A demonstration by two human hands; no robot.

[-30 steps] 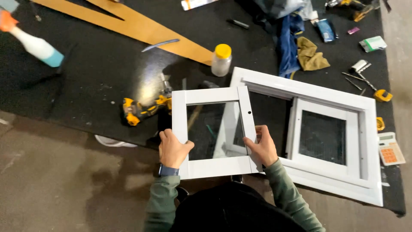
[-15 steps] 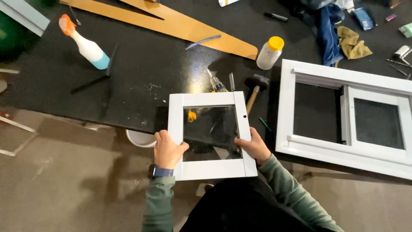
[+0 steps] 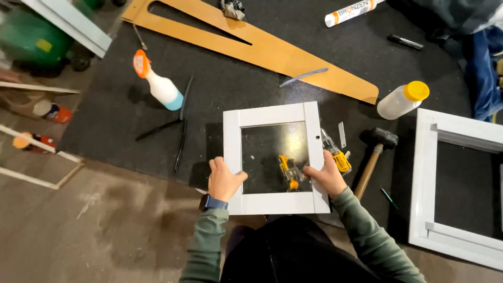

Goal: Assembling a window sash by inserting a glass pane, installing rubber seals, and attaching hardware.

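Black mat on the workbench is cluttered. Left hand (image 3: 224,181) and right hand (image 3: 326,175) each grip a side of the white glazed sash (image 3: 272,157), near the front edge. I'd worry it drops onto the yellow drill (image 3: 335,156) underneath, cracking glass.

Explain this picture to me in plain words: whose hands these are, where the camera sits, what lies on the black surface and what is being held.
The camera sits on a person's head and looks down at their own bare hands. The left hand and right hand grip a small white window sash by its two sides, above a black work mat. Through its glass shows a yellow power drill. On the mat lie a mallet, a spray bottle, a yellow-capped bottle, a long wooden template and, on the right, a larger white window frame.
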